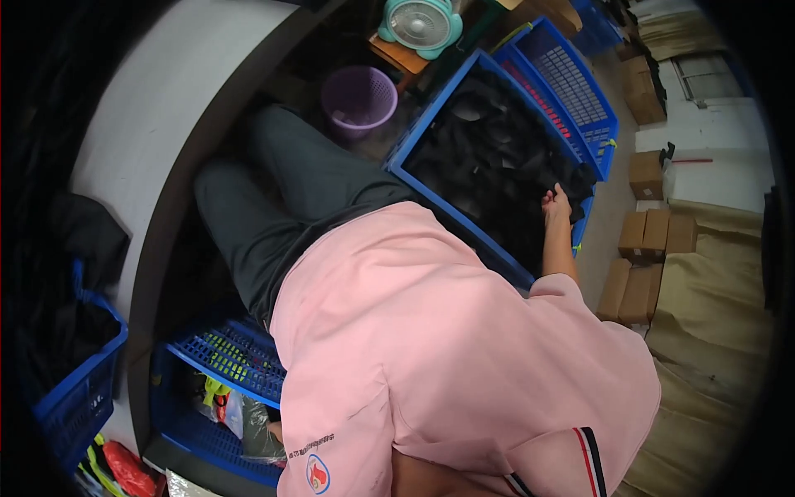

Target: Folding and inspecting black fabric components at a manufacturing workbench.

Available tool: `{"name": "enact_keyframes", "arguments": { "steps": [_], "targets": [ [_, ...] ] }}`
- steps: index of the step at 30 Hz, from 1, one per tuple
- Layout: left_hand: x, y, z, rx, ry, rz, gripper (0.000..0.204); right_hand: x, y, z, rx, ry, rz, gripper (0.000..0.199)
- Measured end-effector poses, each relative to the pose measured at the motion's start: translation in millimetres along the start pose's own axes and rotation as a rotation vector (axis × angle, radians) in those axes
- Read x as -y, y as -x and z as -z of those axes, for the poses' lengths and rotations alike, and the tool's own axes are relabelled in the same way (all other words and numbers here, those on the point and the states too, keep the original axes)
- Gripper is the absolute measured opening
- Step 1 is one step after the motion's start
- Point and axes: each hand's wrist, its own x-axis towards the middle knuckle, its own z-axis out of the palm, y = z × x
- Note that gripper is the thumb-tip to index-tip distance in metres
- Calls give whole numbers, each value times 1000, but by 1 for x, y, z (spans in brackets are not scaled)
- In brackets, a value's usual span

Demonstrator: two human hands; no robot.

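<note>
In the head view, I have my right grip [558,203] at the right-hand end of a blue basket [433,108], its fingers curled; I can't tell from here whether they are clamped on anything. The black fabric pieces [489,137] fill that basket, most of them spreading to the left of the grip, with some just beside its fingers. Above the grip I see a second blue basket [571,83]; well off to its upper left are a purple bin [359,101] and a teal fan [420,25]. Cardboard boxes [644,232] sit to its right. My left grip [276,431] is nearly all hidden by the pink shirt [464,323], so I can't tell its state; near it is a lower blue basket [217,441] with plastic-wrapped things inside.
</note>
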Motion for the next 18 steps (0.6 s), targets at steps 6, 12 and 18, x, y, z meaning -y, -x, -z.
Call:
{"name": "enact_keyframes", "arguments": {
  "steps": [6,12,18],
  "targets": [
    [-7,18,-22,-222,31,-218,70,-12,-18,35,-71,-147,-2,29],
    [-4,13,-32,-456,74,-433,76,0,-34,74,-32,-168,81,32],
    [-26,67,-53,-621,172,-499,82,7,-32,84,233,363,101,34]
  ]
}}
